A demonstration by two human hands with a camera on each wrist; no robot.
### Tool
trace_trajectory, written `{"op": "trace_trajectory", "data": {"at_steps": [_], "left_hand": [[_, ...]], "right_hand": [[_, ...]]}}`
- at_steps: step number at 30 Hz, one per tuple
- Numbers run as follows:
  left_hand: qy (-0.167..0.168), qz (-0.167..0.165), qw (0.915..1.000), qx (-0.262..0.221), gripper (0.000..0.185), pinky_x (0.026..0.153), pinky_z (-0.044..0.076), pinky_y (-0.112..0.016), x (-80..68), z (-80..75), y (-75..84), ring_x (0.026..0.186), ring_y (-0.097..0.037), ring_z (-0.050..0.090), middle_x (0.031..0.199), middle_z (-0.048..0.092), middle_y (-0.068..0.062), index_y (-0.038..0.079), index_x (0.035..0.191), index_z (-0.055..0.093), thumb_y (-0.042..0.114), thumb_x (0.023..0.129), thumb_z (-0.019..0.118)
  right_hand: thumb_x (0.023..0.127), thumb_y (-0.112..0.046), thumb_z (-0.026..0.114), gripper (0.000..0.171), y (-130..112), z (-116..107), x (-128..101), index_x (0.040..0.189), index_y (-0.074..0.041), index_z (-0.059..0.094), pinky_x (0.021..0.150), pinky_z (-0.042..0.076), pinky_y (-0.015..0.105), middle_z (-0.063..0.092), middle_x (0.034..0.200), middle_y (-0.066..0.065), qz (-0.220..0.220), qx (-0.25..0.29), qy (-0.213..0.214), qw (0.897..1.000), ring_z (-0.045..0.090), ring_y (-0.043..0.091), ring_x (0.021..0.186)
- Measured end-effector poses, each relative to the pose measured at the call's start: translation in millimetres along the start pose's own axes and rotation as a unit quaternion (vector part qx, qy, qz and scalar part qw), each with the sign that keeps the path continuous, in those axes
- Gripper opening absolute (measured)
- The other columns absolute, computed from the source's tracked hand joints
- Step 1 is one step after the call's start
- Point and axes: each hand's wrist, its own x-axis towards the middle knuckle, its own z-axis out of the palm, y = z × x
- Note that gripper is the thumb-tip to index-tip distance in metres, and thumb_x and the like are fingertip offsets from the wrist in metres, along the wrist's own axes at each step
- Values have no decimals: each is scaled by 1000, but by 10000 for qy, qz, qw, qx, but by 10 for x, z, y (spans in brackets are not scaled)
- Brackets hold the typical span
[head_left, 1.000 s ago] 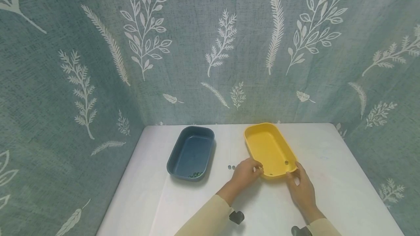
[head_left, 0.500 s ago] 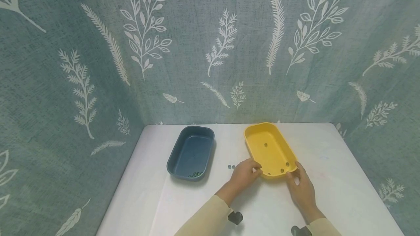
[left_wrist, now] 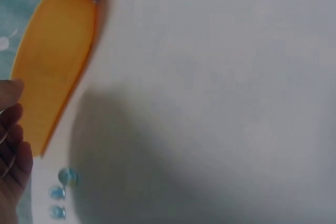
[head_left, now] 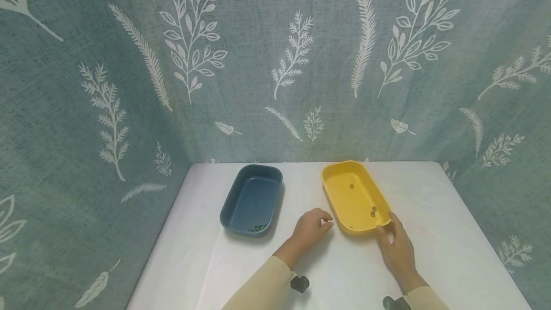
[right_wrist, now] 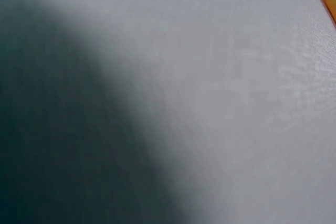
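White table [head_left: 430,233], backed and flanked by a teal cloth [head_left: 258,61] printed with white leaves. Two trays on it, well apart. Yellow tray [head_left: 344,200], right of centre, long axis running away from the person; three small dark beads [head_left: 372,211] lie loose inside, two near the close end, one further up. Blue tray [head_left: 251,200], left of centre; a small cluster of green beads [head_left: 258,227] sits at its near wall.

Right hand [head_left: 398,248] at the yellow tray's near right corner, fingers straight, tips touching the rim. Left hand [head_left: 311,227] just beside the tray's near left corner, off the rim, fingers loosely curled, gripping nothing visible. Hands apart, the tray end between them.

Left wrist view: three clear bluish beads [left_wrist: 59,192] on the table just beside the left hand [left_wrist: 13,156], near the tray's [left_wrist: 52,66] outer wall. Right wrist view: blurred table only.
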Motion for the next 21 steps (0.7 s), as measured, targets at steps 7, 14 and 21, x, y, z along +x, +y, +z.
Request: {"op": "trace_trajectory", "data": {"at_steps": [7, 14, 21], "left_hand": [[99, -129, 9997, 171, 13, 64, 47, -17, -58, -4, -188, 73, -2, 57, 86, 63, 12, 23, 93, 68, 29, 82, 65], [150, -430, 9987, 208, 16, 72, 50, -23, -130, -29, -296, 82, -7, 61, 87, 63, 11, 22, 96, 67, 26, 81, 66], [320, -522, 9979, 191, 18, 75, 50, -26, -181, -67, -384, 83, -9, 61, 88, 64, 9, 20, 97, 66, 25, 80, 65]], "right_hand": [[90, -51, 46, 65, -23, -23, 4, 145, -29, 18, 102, 27, 58, 47, 133, 17, 52, 22, -63, 10000, 37, 40, 126], [90, -51, 45, 65, -22, -24, 6, 145, -30, 16, 102, 26, 58, 44, 136, 16, 101, 10, -138, 9999, 35, 40, 127], [90, -49, 46, 65, -7, -14, -2, 145, -29, 17, 101, 28, 58, 44, 136, 16, 11, 46, -94, 9999, 36, 40, 126]]}}
